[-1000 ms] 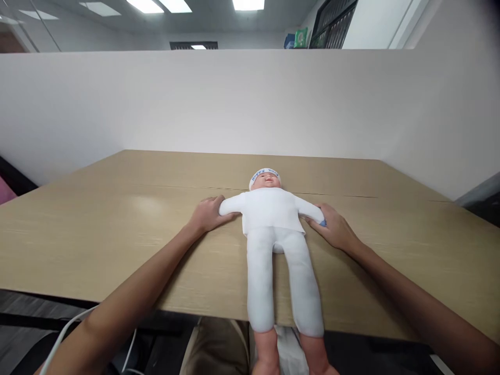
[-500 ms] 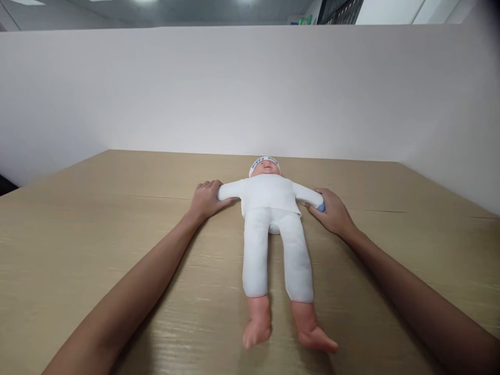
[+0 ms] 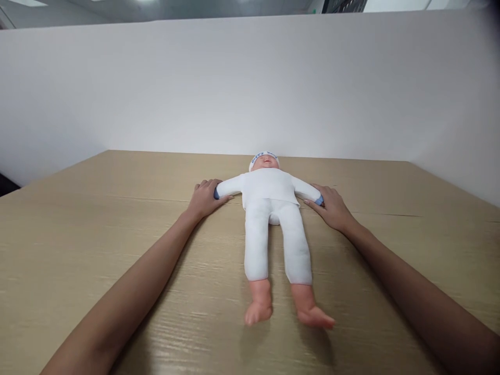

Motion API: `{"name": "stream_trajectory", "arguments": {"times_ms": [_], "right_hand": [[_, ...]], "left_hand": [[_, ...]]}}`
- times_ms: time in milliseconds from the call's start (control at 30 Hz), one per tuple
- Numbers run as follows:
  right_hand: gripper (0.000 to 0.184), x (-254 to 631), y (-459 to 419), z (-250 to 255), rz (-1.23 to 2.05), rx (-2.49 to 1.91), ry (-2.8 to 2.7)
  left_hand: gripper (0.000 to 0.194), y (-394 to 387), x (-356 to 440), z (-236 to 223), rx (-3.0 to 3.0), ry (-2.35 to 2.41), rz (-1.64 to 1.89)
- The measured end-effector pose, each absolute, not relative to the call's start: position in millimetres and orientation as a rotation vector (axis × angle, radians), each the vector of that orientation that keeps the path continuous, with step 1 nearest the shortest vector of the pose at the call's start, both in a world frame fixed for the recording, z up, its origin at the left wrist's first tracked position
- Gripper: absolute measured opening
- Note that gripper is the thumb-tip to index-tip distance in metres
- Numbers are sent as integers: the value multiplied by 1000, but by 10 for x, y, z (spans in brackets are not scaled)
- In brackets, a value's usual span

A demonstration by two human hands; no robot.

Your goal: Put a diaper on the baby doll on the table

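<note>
A baby doll [image 3: 271, 190] lies on its back on the wooden tabletop, head away from me and bare feet toward me. It wears a white long-sleeved top, white trousers [image 3: 257, 245] and a white cap [image 3: 258, 158] with blue lettering. Both doll arms stretch out sideways, with blue cuffs at the sleeve ends. My left hand [image 3: 205, 199] is closed round the end of the doll's arm on the left. My right hand [image 3: 332, 208] is wrapped about the other sleeve end, near its blue cuff [image 3: 320, 200]. The doll's own hands are hidden in my grip.
The broad light-brown wooden table [image 3: 156, 177] has thin seams across it. A white partition [image 3: 250, 83] rises along its far edge, and another white panel [image 3: 469, 140] stands on the right. Something dark [image 3: 7, 186] shows at the left edge.
The doll sits slightly farther up the view, its feet most clearly. More blue cuff now shows beside my left hand. Both hands keep hold of the sleeve ends.
</note>
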State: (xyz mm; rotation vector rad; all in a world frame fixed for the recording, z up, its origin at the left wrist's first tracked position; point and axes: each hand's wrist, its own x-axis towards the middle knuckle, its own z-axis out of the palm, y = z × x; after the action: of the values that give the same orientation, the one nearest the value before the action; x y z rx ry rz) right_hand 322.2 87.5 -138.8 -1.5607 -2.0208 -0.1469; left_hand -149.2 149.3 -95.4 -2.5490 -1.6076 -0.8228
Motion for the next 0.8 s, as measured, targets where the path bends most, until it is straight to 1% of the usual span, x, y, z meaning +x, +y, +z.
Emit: {"name": "stream_trajectory", "arguments": {"times_ms": [133, 333, 467, 533, 600, 667, 733, 800], "right_hand": [[75, 3236, 845, -1463, -157, -1600, -1969], [72, 3178, 640, -1512, -178, -1648, -1852], [64, 2937, 318, -1404, -225, -1588, -1779], [57, 2719, 81, -1272, -249, -1535, -1756], [49, 2446, -228, -1092, -257, -1449, -1735], [39, 2148, -621, -903, -204, -1282, -1705], [30, 1852, -1083, -761, -59, -1099, -1627], [20, 1571, -1579, -701, 118, -1022, -1527]], "left_hand": [[65, 1398, -1538, -944, -2558, -1685, -826], [58, 1120, -1549, -984, -2404, -1860, -892], [54, 836, -1406, -976, -2229, -1983, -1029], [46, 628, -1240, -898, -2165, -2001, -1127], [37, 299, -1006, -748, -2152, -1952, -1227], [32, -215, -731, -546, -2207, -1802, -1365], [27, -925, -462, -347, -2284, -1460, -1827], [24, -1748, -245, -211, -2487, -1244, -2078]]}}
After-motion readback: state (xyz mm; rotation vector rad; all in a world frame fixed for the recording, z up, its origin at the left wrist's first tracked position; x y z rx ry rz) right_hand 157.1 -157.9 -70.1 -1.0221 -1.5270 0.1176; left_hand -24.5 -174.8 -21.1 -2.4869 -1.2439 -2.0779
